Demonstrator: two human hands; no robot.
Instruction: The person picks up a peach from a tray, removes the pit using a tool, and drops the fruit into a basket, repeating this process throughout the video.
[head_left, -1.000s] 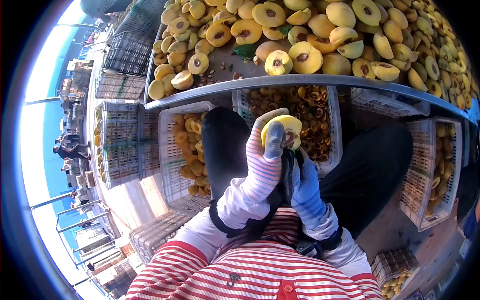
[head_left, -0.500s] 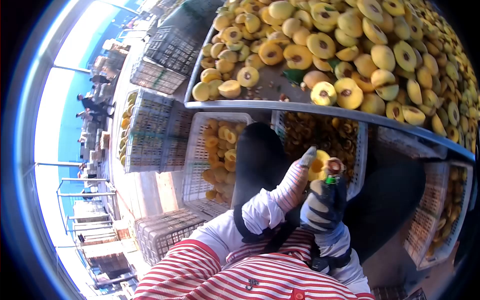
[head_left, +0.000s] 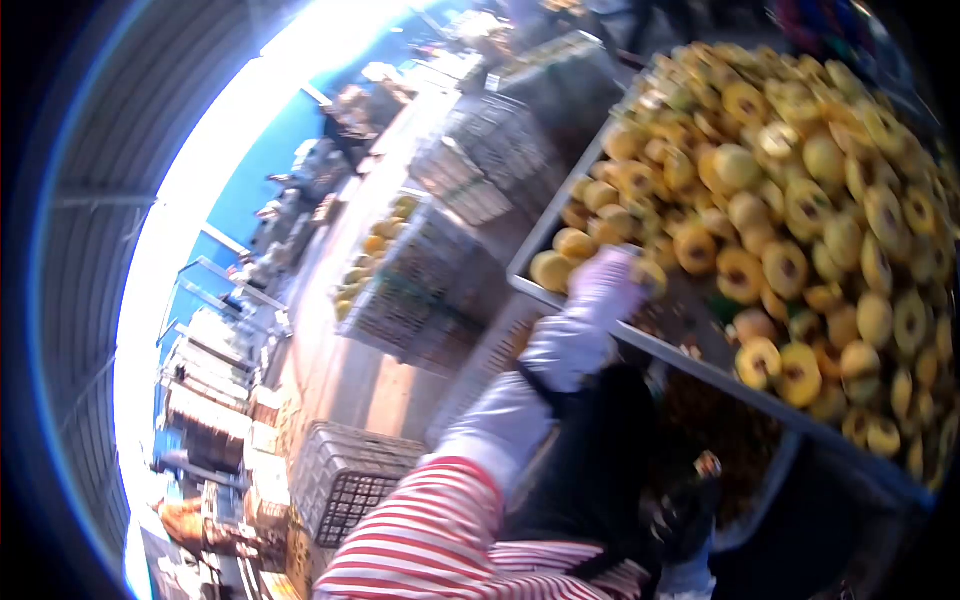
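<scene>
The picture is blurred by motion. My left hand [head_left: 603, 285], in a pale striped glove, reaches out over the near corner of the metal table [head_left: 700, 372] and rests among the yellow peach halves [head_left: 800, 250] piled there. A whole peach [head_left: 552, 270] lies just left of it. The blur hides whether its fingers grip a fruit. My right hand [head_left: 688, 512], in a dark glove, stays low by my lap, closed round a small pitting tool with a reddish pit [head_left: 708, 465] at its tip.
White plastic crates [head_left: 420, 290] with peach halves stand left of the table, and an empty crate [head_left: 345, 480] sits lower left. A crate of pits [head_left: 730, 430] lies under the table edge. More stacked crates and distant people stand along the left.
The peach half has left my left hand, which has stretched up and out to the table. My head has swung left. The right hand has dropped lower with the tool.
</scene>
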